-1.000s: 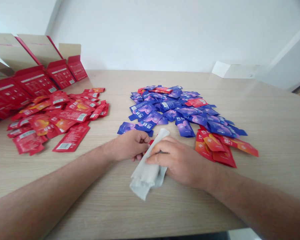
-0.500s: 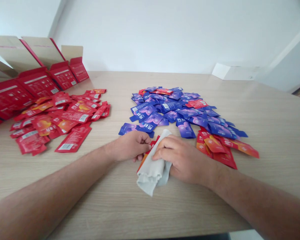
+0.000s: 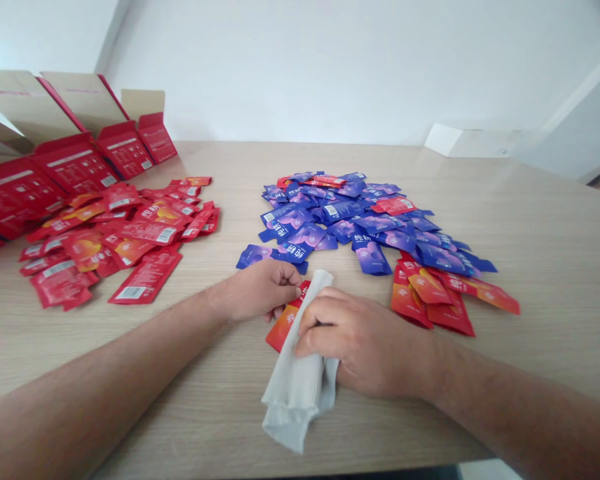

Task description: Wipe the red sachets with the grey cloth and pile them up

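Observation:
My left hand (image 3: 267,291) pinches the upper edge of a red and orange sachet (image 3: 283,328) lying on the table in front of me. My right hand (image 3: 363,339) is closed on a folded white ribbed cloth (image 3: 300,380), which lies over the right part of that sachet. The cloth's loose end hangs toward me. Just beyond my hands spreads a pile of blue-purple sachets (image 3: 340,212) with a few red ones among them. Beside my right hand several red-orange sachets (image 3: 427,297) lie against the pile's near right side.
To the left is a heap of red sachets (image 3: 130,233). Behind it, a row of red cartons (image 3: 75,162) stands with raised flaps. A white box (image 3: 470,142) sits at the back right, by the wall. The wooden table (image 3: 220,413) ends close to me.
My right hand has drawn the cloth toward me and slightly left, so more of the red and orange sachet shows. My left hand has stayed on the sachet's edge.

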Demonstrator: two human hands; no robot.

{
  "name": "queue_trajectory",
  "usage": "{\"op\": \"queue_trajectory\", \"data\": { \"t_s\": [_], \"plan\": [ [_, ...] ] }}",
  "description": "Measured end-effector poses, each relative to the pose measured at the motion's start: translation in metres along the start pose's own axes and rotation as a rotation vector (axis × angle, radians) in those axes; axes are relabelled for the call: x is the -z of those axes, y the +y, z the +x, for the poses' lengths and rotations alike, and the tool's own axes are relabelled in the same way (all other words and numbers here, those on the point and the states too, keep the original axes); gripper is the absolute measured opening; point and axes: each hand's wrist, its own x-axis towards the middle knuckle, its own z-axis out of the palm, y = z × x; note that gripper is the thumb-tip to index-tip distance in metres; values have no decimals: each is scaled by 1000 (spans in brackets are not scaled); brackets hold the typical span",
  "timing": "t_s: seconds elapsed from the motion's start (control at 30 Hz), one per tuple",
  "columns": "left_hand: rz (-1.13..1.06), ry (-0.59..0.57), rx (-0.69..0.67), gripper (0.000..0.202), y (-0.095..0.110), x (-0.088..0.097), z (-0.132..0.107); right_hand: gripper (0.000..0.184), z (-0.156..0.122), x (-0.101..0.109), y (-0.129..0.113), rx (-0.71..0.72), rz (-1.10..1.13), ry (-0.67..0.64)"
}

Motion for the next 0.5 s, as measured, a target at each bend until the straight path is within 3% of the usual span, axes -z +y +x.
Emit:
{"op": "queue_trajectory", "data": {
  "t_s": [0.17, 0.37, 0.5],
  "plan": [
    [5, -29, 16, 14, 1, -1, 0, 39, 0, 0, 14, -176, -8, 145],
    [60, -83, 21, 14, 2, 0, -1, 37, -1, -1, 16, -85, 31, 80],
    [62, -84, 16, 16, 3, 0, -2, 42, -1, 0, 20, -198, -17, 156]
  ]
}}
